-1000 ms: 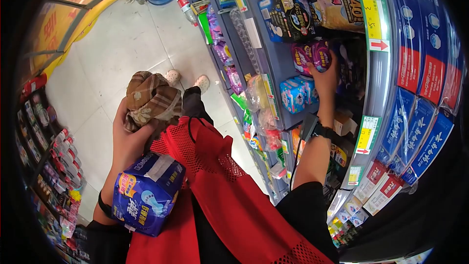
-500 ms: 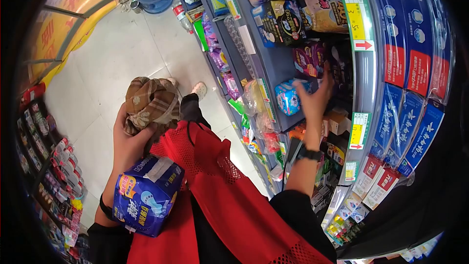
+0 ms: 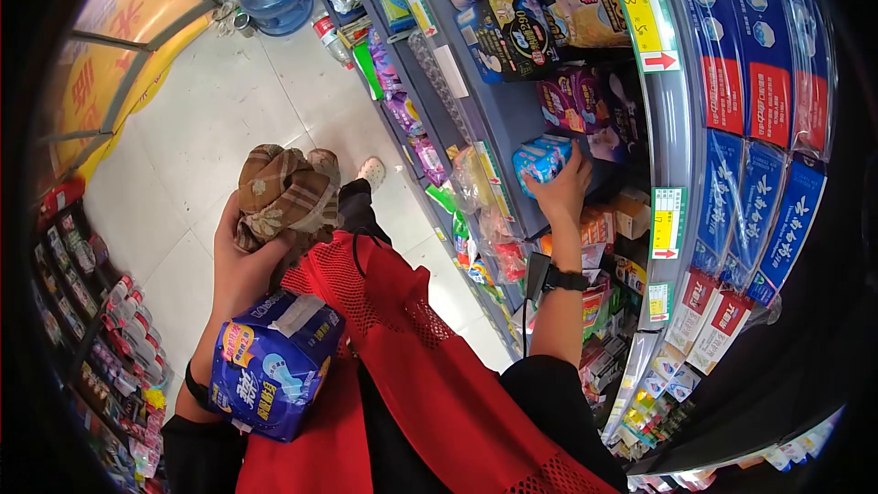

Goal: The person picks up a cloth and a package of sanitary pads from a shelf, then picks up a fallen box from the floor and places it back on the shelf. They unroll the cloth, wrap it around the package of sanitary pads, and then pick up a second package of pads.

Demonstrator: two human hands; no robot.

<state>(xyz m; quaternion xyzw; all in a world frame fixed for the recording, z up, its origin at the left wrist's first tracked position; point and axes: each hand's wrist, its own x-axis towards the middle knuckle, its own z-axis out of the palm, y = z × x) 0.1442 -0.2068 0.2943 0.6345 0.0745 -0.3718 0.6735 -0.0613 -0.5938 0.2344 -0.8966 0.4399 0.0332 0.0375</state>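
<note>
My left hand [image 3: 243,261] is closed around a bunched brown plaid cloth [image 3: 282,192]. A dark blue pack of sanitary pads [image 3: 273,370] rests on that forearm, against the red vest. On the grey shelf, my right hand [image 3: 563,190] is wrapped about a small light blue pack [image 3: 541,159], thumb on the near side and fingers over the far side. Just behind it lies a purple pack [image 3: 572,99]. Black and gold packs [image 3: 514,37] stand further along the same shelf.
Blue and red toothpaste boxes [image 3: 766,64] hang along the shelf's right edge, beside price tags [image 3: 647,18]. Lower shelves hold purple packs [image 3: 402,114]. A blue water jug [image 3: 277,5] stands on the tiled floor [image 3: 233,101]. Another stocked rack [image 3: 82,311] is at the left.
My right hand has come down onto the light blue pack and closed round it; before, its fingers were spread beside it. My left hand keeps the cloth.
</note>
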